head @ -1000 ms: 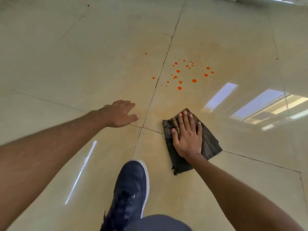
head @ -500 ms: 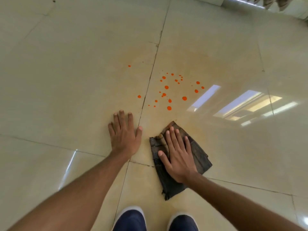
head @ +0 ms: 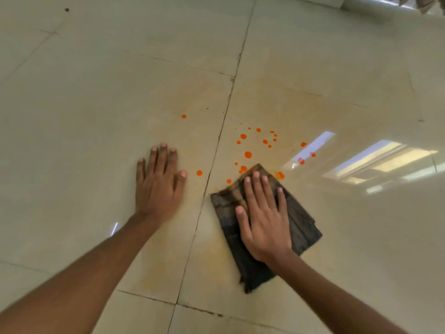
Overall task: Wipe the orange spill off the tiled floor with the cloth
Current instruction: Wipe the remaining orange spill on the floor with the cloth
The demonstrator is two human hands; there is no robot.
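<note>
Orange drops of the spill (head: 248, 154) are scattered over the cream tiled floor (head: 96, 104), mostly just right of a grout line. A dark folded cloth (head: 301, 227) lies flat on the floor, its far corner touching the nearest drops. My right hand (head: 263, 218) presses flat on the cloth with fingers spread. Left of the grout line, my left hand (head: 159, 184) rests palm down on the bare tile, holding nothing. One drop sits just beside its thumb.
Dark grout lines (head: 216, 145) cross the floor. Bright window reflections (head: 375, 162) shine on the tiles at right. A faint yellowish stain (head: 212, 249) surrounds the cloth. A wall base (head: 375, 3) runs along the top right corner.
My right hand has slid the cloth forward until it reaches the nearest orange drops. My left hand has settled flat on the tile. My shoes have left the view.
</note>
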